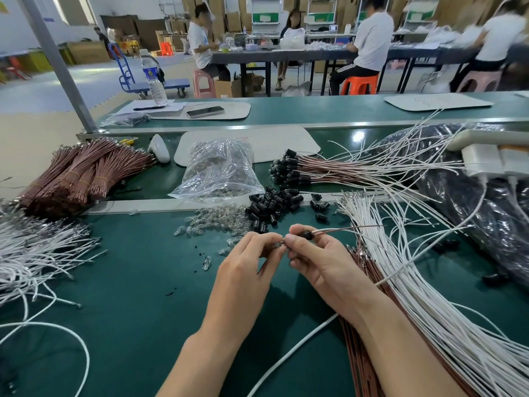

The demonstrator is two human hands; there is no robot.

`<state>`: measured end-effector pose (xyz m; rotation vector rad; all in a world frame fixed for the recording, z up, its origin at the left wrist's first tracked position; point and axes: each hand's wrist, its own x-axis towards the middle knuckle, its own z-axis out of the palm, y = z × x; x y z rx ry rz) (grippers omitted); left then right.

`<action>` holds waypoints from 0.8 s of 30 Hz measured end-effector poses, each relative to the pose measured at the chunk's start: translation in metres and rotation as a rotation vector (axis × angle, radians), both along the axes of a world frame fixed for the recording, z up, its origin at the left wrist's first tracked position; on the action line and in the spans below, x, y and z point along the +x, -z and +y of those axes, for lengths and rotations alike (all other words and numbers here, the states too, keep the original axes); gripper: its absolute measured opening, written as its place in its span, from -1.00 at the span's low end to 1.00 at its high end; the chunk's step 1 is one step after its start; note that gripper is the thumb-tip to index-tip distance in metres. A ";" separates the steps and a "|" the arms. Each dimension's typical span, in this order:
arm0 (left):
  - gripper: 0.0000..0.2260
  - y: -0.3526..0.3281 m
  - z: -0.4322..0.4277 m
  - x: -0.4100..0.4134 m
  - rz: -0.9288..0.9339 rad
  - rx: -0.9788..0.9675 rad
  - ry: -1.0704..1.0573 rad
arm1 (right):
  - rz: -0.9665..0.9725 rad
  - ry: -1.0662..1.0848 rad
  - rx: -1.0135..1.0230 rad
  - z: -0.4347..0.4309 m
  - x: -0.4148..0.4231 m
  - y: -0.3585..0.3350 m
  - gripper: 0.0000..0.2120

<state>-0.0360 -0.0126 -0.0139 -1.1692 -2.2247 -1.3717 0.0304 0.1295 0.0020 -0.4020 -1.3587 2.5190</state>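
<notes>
My left hand [252, 262] pinches a small clear glass bulb [278, 244] between thumb and fingertips. My right hand [320, 259] grips a black socket [307, 234] whose brown and white wires [352, 229] trail off to the right. Bulb and socket meet between the two hands, just above the green table [137, 296]. Loose clear bulbs [217, 222] lie in a heap just beyond my hands, and a pile of black sockets [272, 203] sits behind them.
A clear bag of bulbs [220, 167] lies further back. Brown wire bundles [83, 173] are at the left, white wires [37, 253] at the left edge. Finished wired sockets [289, 167] and white wires [423, 282] fan across the right. People work at tables behind.
</notes>
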 end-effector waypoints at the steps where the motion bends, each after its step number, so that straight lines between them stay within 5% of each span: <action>1: -0.85 0.000 0.000 0.000 -0.002 -0.001 -0.005 | 0.001 0.008 0.001 0.000 0.000 0.000 -0.75; 24: -0.93 0.000 0.000 0.000 -0.040 0.034 -0.007 | -0.008 0.031 -0.015 -0.004 -0.002 0.004 -0.75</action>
